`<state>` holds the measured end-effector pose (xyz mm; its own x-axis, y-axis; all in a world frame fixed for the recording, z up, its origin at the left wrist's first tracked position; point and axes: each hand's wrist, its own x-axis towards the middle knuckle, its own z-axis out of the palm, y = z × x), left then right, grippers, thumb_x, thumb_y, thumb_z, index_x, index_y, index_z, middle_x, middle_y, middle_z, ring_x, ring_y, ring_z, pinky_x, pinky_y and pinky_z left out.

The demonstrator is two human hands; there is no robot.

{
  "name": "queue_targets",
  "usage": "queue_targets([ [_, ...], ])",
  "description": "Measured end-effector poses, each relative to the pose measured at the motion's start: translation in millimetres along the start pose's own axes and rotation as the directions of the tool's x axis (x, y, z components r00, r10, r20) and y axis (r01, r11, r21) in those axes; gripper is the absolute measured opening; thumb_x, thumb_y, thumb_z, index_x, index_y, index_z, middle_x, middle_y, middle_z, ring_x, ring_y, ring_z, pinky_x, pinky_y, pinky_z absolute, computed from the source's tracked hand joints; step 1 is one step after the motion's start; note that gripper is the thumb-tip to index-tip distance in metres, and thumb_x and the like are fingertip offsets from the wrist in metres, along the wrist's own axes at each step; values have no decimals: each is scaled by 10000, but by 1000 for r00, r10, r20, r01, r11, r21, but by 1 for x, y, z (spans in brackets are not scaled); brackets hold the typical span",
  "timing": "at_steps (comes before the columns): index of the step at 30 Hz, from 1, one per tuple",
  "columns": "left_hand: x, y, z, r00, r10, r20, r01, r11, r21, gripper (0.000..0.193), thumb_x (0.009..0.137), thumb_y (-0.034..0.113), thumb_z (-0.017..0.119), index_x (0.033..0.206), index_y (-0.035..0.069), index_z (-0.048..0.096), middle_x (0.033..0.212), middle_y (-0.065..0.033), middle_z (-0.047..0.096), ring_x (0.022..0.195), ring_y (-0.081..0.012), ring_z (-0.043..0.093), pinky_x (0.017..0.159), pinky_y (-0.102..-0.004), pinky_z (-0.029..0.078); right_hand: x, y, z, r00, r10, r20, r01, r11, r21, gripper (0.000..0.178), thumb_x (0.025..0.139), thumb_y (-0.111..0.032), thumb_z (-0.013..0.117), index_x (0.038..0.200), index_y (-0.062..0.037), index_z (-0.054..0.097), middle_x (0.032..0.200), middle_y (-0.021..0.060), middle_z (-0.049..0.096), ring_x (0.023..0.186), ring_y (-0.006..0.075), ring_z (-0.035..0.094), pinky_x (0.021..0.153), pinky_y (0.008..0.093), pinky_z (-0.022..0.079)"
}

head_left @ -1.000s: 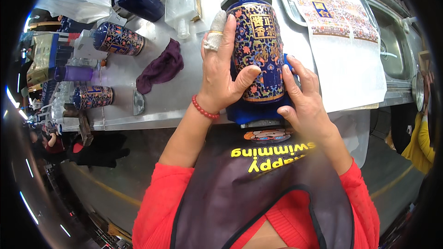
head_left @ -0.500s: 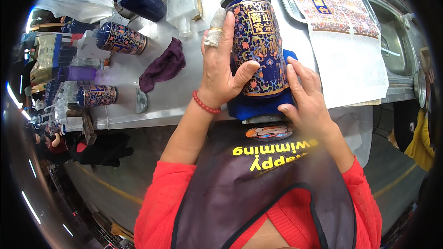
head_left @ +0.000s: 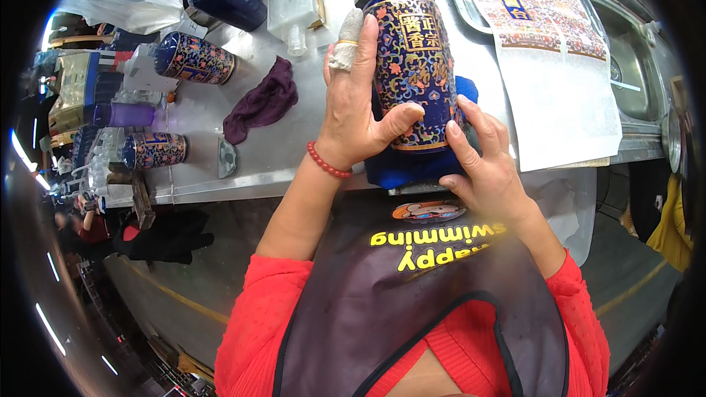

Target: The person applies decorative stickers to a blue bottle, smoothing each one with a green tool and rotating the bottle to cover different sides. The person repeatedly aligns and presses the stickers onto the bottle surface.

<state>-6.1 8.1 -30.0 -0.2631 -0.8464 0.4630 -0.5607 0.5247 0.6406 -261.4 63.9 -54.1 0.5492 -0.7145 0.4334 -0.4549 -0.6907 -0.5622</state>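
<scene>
Left hand [head_left: 358,106] and right hand [head_left: 482,165] grip ornate blue bottle [head_left: 413,77] over blue cloth [head_left: 412,169].

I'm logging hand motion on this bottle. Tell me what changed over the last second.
Little changed. The left hand kept its hold on the dark blue ceramic bottle with floral decoration, thumb pressed on its front. The right hand stayed at the bottle's lower right side, on the blue cloth. The purple rag and the other patterned bottles did not move.

Metal bench [head_left: 294,148] w/ bottles [head_left: 193,59], purple rag [head_left: 261,100]
</scene>
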Motion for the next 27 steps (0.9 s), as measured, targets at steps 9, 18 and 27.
queue_targets([
  [9,-9,29,-8,998,-62,26,62,998,1,1156,833,758,632,1570,-68,294,1510,-282,445,1383,-448,427,1196,-595,133,-6,3,-9,1000,-16,-22,16,1000,-1,726,838,-288,787,1472,-51,523,1532,264,413,1299,453,478,1092,515,412],
  [18,-47,36,9,995,-98,-2,97,994,-46,1160,814,574,781,1590,-81,218,1597,-326,311,1491,-494,297,1241,-578,94,27,15,-21,992,88,-92,-82,995,64,639,984,-379,653,1498,-32,499,1552,267,384,1344,444,451,1111,501,395],
  [27,-22,36,0,984,-179,-26,174,976,-131,851,1033,505,526,1577,-93,260,1578,-285,391,1478,-424,369,1243,-539,118,78,12,-19,993,73,-91,-65,994,87,628,980,-395,653,1508,-87,510,1575,250,351,1291,435,466,1093,488,413],
])
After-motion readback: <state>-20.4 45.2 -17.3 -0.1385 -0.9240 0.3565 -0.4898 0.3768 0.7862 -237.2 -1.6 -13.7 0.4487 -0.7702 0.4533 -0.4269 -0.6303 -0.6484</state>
